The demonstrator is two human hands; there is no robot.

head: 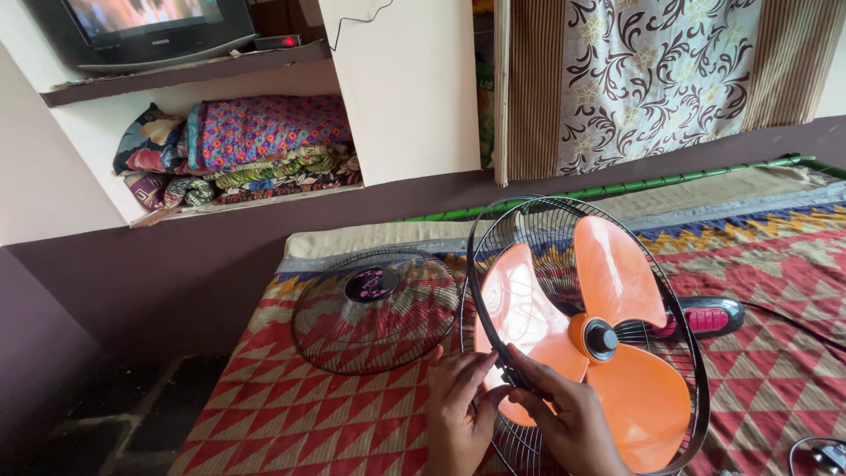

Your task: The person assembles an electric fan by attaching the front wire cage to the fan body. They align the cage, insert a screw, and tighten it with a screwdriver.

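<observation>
One table fan (586, 339), upright on the patterned bedspread (291, 414): three glossy orange blades inside a round black wire guard. Left hand (458, 414) and right hand (568, 419) each pinch the guard's lower rim. One detached wire grille (377, 308) lies flat nearby.

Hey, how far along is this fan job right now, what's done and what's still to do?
Done: the front grille is off and lies flat on the patterned cloth. In hand: the left hand and right hand pinch the black rim of the rear guard. Left: the orange blade is mounted on its hub, and the two grilles are apart.
</observation>
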